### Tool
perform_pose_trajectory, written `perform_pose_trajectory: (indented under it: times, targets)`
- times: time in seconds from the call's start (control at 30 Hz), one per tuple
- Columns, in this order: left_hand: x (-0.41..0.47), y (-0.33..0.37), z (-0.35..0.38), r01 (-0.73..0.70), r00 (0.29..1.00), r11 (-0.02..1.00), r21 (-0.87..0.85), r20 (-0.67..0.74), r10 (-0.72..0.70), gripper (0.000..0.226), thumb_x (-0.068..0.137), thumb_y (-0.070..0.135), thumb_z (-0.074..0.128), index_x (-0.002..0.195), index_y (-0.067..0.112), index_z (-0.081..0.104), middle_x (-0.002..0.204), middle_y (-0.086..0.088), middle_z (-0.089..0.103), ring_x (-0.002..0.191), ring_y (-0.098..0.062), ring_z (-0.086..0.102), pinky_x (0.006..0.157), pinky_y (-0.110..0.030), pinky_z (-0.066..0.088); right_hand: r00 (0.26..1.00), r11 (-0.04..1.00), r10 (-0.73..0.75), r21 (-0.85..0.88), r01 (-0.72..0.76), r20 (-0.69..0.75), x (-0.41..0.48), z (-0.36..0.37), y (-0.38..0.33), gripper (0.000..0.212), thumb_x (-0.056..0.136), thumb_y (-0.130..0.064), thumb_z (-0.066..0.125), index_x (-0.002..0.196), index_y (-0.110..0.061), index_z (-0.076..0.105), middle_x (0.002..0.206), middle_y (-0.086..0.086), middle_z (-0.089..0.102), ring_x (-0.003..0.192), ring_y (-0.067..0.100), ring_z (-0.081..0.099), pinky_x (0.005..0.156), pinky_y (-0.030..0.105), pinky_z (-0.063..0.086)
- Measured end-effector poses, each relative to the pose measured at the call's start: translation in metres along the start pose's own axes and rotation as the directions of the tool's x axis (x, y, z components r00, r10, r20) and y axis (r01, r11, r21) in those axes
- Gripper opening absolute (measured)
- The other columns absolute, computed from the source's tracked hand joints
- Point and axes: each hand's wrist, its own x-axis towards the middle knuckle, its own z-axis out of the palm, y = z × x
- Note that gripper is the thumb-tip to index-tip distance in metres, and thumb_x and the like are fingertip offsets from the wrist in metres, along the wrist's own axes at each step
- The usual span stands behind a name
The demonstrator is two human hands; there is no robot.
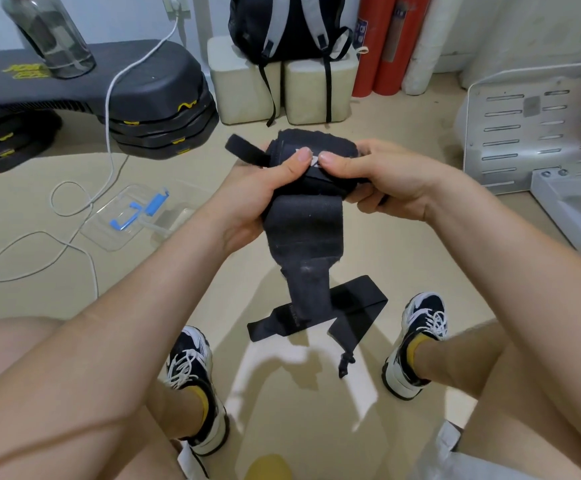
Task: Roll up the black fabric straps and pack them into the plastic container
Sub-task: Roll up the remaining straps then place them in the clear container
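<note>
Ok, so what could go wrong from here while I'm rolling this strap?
The roll, held between left hand and right hand, could slacken: a long tail hangs unrolled. That tail may catch the second strap lying on the floor below it. The white cable runs beside the plastic container and could tangle during packing.

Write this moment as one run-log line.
step: rolling | left hand: grips strap roll | right hand: grips strap roll | tail: hangs unrolled | second strap: on floor | plastic container: on floor

Your head camera (the only view) looks forward and down, close above your left hand and right hand, floor beyond.
</note>
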Motion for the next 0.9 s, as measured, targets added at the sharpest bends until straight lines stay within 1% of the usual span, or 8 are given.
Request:
perform_pose_trajectory:
  times: [0.17,0.3,0.4,0.57,0.67,0.73,0.8,0.9]
  targets:
    - [0.000,-0.009,0.004,0.139,0.988,0.986,-0.092,-0.053,-0.144,0.040,0.090,0.022,0.069,0.124,0.003,0.064,0.115,-0.016,0.071,0.104,-0.029,0.070,0.086,-0.042,0.059,0.976,0.984,-0.111,-0.159,0.081,-0.186,0.001,0.006,0.004,0.011,0.093,-0.028,0.069,0.098,-0.022,0.062,0.062,-0.012,0.046,0.049,0.005,0.032,0.044,0.019,0.022]
    - [0.000,-0.013,-0.001,0.218,0.976,0.975,0.047,-0.035,-0.216,0.031,0.091,0.017,0.068,0.118,0.001,0.065,0.110,-0.018,0.072,0.101,-0.031,0.071,0.086,-0.042,0.059,0.918,0.948,-0.279,-0.233,0.216,-0.281,0.002,0.012,0.003,0.029,0.092,-0.011,0.070,0.119,-0.017,0.060,0.073,-0.020,0.063,0.060,-0.009,0.059,0.056,0.009,0.043]
    - [-0.004,-0.014,0.003,0.222,0.970,0.968,0.114,-0.127,-0.207,0.025,0.089,0.009,0.070,0.113,0.006,0.062,0.097,-0.015,0.074,0.080,-0.026,0.073,0.068,-0.034,0.061,0.833,0.822,-0.441,-0.524,0.225,-0.335,0.009,0.007,0.008,0.045,0.084,-0.018,0.077,0.124,-0.022,0.057,0.104,-0.013,0.065,0.099,0.008,0.065,0.090,0.031,0.053]
    - [-0.007,-0.014,0.008,0.110,0.972,0.979,0.173,-0.224,-0.070,0.049,0.085,0.016,0.077,0.124,0.023,0.048,0.100,-0.011,0.068,0.052,-0.010,0.063,0.048,-0.023,0.050,0.773,0.647,-0.544,-0.750,0.139,-0.326,0.012,0.008,0.012,0.059,0.079,-0.034,0.072,0.133,-0.027,0.049,0.114,0.000,0.066,0.105,0.027,0.061,0.090,0.045,0.051]
    - [-0.010,-0.007,0.010,0.062,0.991,0.976,0.208,-0.130,-0.035,0.016,0.091,0.020,0.070,0.100,0.012,0.059,0.077,-0.003,0.065,0.041,-0.005,0.053,0.042,-0.016,0.041,0.766,0.560,-0.572,-0.822,0.106,-0.291,0.015,0.008,0.015,0.058,0.080,-0.036,0.071,0.132,-0.031,0.046,0.110,0.007,0.064,0.102,0.031,0.060,0.084,0.047,0.052]
    - [-0.011,-0.004,0.010,0.076,0.997,0.959,0.273,-0.046,-0.066,0.014,0.092,0.023,0.067,0.084,0.011,0.067,0.061,0.004,0.063,0.045,-0.002,0.054,0.045,-0.014,0.042,0.766,0.516,-0.572,-0.854,0.056,-0.295,0.015,0.005,0.016,0.059,0.083,-0.035,0.072,0.135,-0.031,0.045,0.110,0.010,0.063,0.102,0.034,0.058,0.083,0.047,0.051]
    - [-0.010,-0.001,0.006,0.066,0.994,0.958,0.278,0.062,-0.086,0.004,0.086,0.012,0.071,0.090,0.013,0.071,0.069,0.005,0.071,0.061,-0.002,0.063,0.057,-0.013,0.049,0.768,0.476,-0.570,-0.879,0.021,-0.291,0.016,0.002,0.018,0.060,0.083,-0.034,0.072,0.136,-0.030,0.045,0.111,0.012,0.061,0.104,0.036,0.057,0.083,0.047,0.051]
    - [-0.006,0.003,-0.015,0.127,0.937,0.988,0.091,0.315,-0.149,0.069,0.058,-0.017,0.064,0.122,0.007,0.062,0.101,-0.005,0.073,0.091,-0.014,0.069,0.080,-0.026,0.054,0.773,0.491,-0.560,-0.871,0.022,-0.296,0.016,0.000,0.017,0.061,0.083,-0.033,0.072,0.138,-0.030,0.044,0.113,0.012,0.062,0.105,0.037,0.058,0.084,0.047,0.051]
